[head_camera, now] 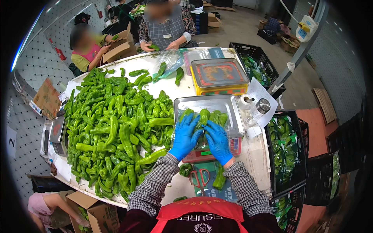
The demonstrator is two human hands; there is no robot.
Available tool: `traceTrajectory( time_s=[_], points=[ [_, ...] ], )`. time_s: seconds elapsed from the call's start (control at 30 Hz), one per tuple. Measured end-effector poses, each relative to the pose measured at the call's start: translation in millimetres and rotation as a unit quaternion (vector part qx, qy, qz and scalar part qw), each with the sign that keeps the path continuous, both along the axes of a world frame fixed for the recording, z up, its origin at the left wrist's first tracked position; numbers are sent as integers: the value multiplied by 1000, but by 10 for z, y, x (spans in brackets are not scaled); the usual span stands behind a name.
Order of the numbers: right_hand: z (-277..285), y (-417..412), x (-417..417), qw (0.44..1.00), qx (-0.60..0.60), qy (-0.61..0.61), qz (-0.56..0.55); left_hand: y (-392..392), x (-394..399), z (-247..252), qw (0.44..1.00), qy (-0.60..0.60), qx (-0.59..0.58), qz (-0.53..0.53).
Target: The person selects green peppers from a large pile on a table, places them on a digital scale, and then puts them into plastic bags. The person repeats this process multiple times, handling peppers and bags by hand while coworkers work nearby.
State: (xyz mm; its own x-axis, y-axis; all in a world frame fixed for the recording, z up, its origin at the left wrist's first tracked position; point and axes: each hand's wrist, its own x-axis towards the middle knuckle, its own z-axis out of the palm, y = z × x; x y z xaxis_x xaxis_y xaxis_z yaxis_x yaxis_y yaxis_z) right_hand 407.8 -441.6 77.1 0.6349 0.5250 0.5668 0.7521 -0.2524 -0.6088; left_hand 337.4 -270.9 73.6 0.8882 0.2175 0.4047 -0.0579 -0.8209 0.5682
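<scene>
My left hand (186,136), in a blue glove, lies with spread fingers on a clear bag of green peppers (204,116). From the other side my right hand (217,141), gloved alike, touches the same bag with its fingertips. The bag rests on the metal pan (207,102) of a red and white digital scale (235,145). Left of the scale spreads a large heap of long green peppers (116,131). Below my hands, red-handled scissors (199,178) lie partly on printed bags (215,189), with a loose pepper (219,179) beside them.
A yellow scale (220,72) stands behind, with a glass jar (256,112) and a label roll (245,102) to its lower right. Black crates (303,174) of bagged peppers line the table's right side. Several people are around the table, one holding a pepper opposite me. A metal post (294,64) rises at right.
</scene>
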Motion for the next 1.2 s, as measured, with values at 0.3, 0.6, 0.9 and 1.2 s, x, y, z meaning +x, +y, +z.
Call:
traceTrajectory(
  time_s=[0.3,0.6,0.9,1.2],
  points=[
    [-858,-254,545,944,68,288,-146,97,153,-267,994,36,-85,67],
    [-201,-184,577,658,268,696,104,267,59,-348,959,-5,-283,8],
    [1026,203,-507,905,135,368,164,-71,-461,-90,524,4,-827,-206],
    [785,-473,-787,973,174,149,3,-714,-1163,-208,603,32,-787,-124]
  ],
)
